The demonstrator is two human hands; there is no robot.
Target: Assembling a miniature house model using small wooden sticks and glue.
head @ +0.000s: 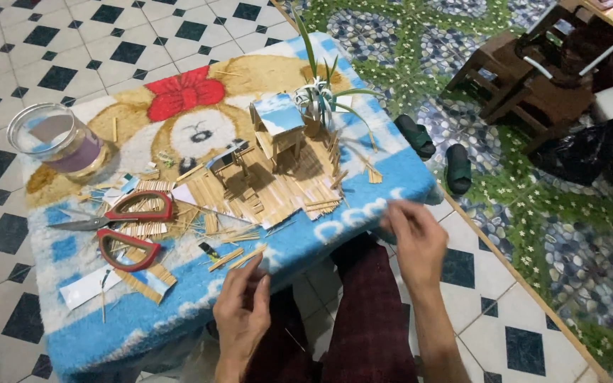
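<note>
A small stick-built model house (pixel 278 131) with a pale blue roof stands on a base of flat wooden sticks (pixel 278 191), on a low table draped with a blue cartoon towel (pixel 86 323). My left hand (pixel 243 312) rests at the towel's near edge, fingers loosely curled, beside loose sticks (pixel 235 257). My right hand (pixel 414 237) hovers off the table's right near corner, fingers blurred and pinched together; whether it holds a thin stick I cannot tell. Red-handled scissors (pixel 125 227) lie open to the left.
A clear glass jar (pixel 58 138) stands at the towel's far left. A small plant (pixel 317 96) rises behind the house. Dark sandals (pixel 434 149) lie on the patterned floor, with a wooden stool (pixel 526 78) and black bag (pixel 587 149) farther right.
</note>
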